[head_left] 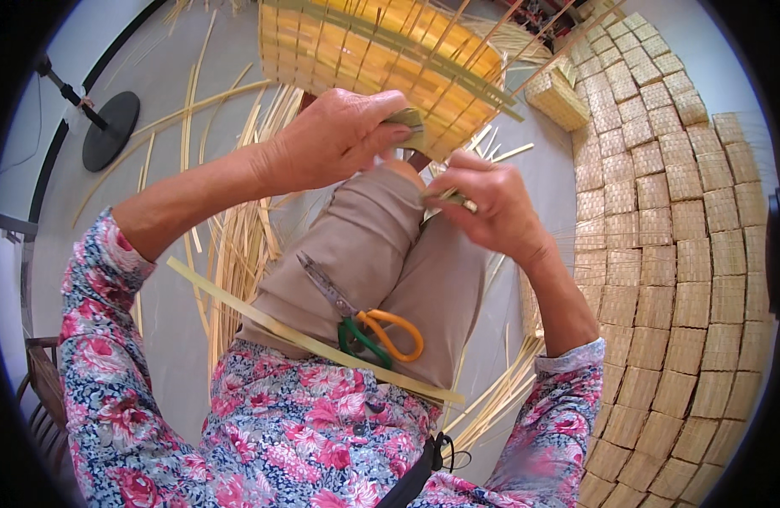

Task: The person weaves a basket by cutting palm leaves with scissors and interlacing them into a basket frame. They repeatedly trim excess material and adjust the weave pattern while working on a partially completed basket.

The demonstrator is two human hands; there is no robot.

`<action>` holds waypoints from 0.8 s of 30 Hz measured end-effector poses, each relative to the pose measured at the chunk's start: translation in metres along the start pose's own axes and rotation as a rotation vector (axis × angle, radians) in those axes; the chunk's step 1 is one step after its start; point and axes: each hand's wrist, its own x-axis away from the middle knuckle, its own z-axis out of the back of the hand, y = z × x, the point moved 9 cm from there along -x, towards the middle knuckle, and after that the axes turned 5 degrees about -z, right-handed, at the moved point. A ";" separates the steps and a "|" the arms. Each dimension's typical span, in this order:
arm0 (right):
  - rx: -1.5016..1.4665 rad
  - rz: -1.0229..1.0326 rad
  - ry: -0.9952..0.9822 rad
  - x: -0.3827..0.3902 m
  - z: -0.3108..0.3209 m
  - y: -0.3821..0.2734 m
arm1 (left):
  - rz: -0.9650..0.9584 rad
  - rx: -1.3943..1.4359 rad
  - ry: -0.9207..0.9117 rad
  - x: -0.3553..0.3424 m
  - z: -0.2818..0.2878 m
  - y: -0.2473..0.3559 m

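My left hand (343,140) is closed on an olive-green bamboo strip (414,129) that curves out past the thumb and fingertips. Lower and to the right, my right hand (487,199) pinches a greenish strip end (456,200); whether it is the same strip cannot be made out. Both hands are above my knees, just short of a half-woven yellow basket (356,52) with upright stakes standing out of its weave. Scissors (348,309) with one green and one orange handle lie on my lap, blades apart. A long pale strip (280,328) lies across my thighs beside them.
Loose bamboo strips (242,254) cover the floor at the left, with more strips (500,402) at the lower right. Rows of woven blocks (661,245) fill the right side, one woven box (559,100) apart from them. A round black stand base (110,131) is at the upper left.
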 end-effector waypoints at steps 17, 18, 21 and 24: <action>-0.216 -0.061 0.506 -0.007 0.139 -0.008 | -0.180 0.524 0.760 -0.088 0.002 0.057; -0.204 -0.075 0.501 -0.008 0.139 -0.008 | -0.167 0.538 0.783 -0.087 0.001 0.056; -0.215 -0.077 0.517 -0.007 0.138 -0.007 | -0.165 0.578 0.798 -0.086 -0.005 0.058; -0.214 -0.109 0.507 -0.007 0.137 -0.004 | -0.202 0.568 0.813 -0.082 -0.007 0.058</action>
